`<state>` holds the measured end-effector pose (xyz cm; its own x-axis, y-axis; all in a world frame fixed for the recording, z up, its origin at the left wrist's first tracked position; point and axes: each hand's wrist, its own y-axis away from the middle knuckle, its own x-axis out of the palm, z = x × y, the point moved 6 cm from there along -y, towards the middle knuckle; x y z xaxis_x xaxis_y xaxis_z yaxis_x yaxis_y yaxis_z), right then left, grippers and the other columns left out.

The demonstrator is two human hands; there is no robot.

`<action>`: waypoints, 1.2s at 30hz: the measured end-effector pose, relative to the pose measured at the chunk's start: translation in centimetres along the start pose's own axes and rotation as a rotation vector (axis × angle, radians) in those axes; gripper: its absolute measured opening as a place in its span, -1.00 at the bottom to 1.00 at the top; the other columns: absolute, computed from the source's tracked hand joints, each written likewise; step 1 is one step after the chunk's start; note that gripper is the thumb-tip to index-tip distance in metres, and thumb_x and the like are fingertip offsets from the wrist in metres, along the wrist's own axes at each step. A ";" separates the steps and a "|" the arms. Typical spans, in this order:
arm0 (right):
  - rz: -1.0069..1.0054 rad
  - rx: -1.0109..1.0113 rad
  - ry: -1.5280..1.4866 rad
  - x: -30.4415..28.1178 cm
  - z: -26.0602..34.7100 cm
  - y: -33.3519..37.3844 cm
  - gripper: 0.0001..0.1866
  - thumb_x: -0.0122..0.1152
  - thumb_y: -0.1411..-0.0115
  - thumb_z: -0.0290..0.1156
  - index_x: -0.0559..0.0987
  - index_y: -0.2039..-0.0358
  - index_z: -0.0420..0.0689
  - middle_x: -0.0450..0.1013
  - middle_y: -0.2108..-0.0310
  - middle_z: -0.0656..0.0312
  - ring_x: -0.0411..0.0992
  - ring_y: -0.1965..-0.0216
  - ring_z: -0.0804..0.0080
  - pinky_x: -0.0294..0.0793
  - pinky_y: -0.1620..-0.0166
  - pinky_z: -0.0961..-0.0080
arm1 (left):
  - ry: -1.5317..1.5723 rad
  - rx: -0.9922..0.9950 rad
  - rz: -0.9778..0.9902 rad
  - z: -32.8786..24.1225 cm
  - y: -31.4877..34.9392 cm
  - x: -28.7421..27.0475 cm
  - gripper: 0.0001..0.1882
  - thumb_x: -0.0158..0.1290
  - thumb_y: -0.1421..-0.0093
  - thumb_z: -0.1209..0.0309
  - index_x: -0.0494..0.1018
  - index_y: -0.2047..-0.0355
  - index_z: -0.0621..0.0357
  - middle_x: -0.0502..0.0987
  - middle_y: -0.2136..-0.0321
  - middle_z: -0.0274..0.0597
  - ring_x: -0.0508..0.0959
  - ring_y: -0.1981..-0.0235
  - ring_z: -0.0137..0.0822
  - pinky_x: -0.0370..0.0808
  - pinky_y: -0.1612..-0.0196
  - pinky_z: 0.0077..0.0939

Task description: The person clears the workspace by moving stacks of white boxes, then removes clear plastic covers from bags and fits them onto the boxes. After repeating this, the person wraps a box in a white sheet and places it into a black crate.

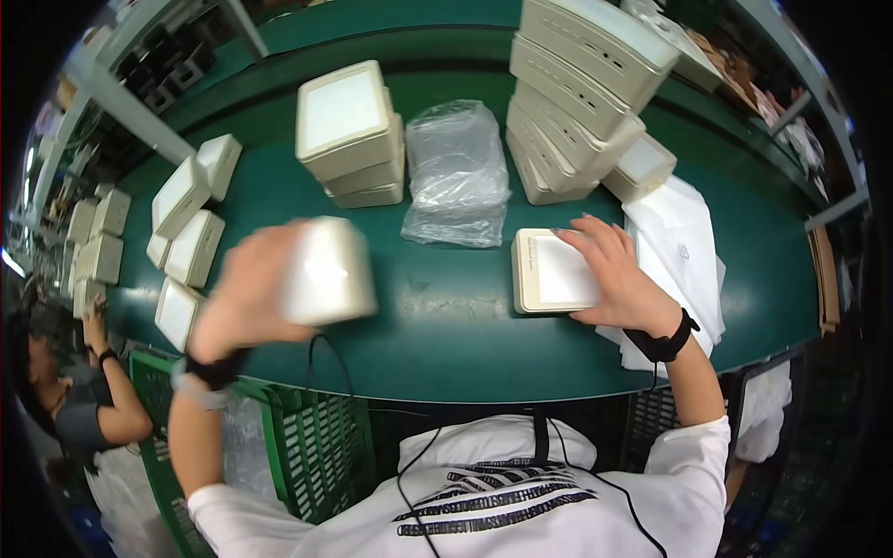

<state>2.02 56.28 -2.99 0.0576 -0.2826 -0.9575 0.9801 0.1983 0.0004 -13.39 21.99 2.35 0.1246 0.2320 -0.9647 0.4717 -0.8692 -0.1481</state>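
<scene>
My left hand, smeared by motion, grips a cream box-shaped device by its left side, its pale face turned up toward me. Whether it touches the table cannot be made out. On the right, my right hand is closed over the right part of another cream box-shaped device, which lies on the green table with its white panel up. Thumb and fingers span its near and far edges. Both wrists wear black bands.
Similar devices form a short stack and a taller, leaning stack with ports showing. Between them lie clear plastic bags. White bags are at right, more devices at left, a green crate below. Another person works far left.
</scene>
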 end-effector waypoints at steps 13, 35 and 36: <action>-0.093 0.089 -0.188 -0.2 3.2 6.5 -0.12 0.29 0.14 -0.57 0.19 -0.27 -0.19 0.15 -0.28 -0.01 0.08 -0.30 0.02 0.00 -0.33 0.25 | 0.005 -0.062 -0.180 -4.2 -2.4 4.8 -0.11 0.37 0.32 -0.05 0.41 0.03 0.26 0.44 0.29 0.00 0.45 0.16 -0.01 0.40 0.11 -0.17; -0.019 -0.155 0.059 4.6 11.3 -8.8 0.07 0.49 0.31 -0.42 0.14 -0.27 -0.04 0.09 -0.18 -0.15 0.09 -0.22 -0.19 0.05 -0.27 -0.01 | -0.859 -0.353 0.474 20.4 23.0 -2.2 0.11 0.32 0.09 0.14 -0.14 -0.37 -0.16 0.18 -0.23 -0.12 0.27 -0.18 -0.01 0.23 -0.21 0.02; -0.009 -0.148 -0.007 4.5 11.0 -9.4 0.07 0.48 0.32 -0.44 0.15 -0.27 -0.04 0.10 -0.18 -0.15 0.09 -0.22 -0.19 0.06 -0.27 0.00 | -0.819 -0.366 0.452 19.7 22.5 -2.5 0.10 0.31 0.09 0.15 -0.13 -0.37 -0.14 0.19 -0.23 -0.12 0.27 -0.18 -0.01 0.24 -0.21 0.01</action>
<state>-4.82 42.81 -4.18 0.0506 -0.2914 -0.9553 0.9419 0.3318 -0.0513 -20.25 -6.73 -2.87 -0.2151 -0.5782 -0.7870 0.7852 -0.5815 0.2126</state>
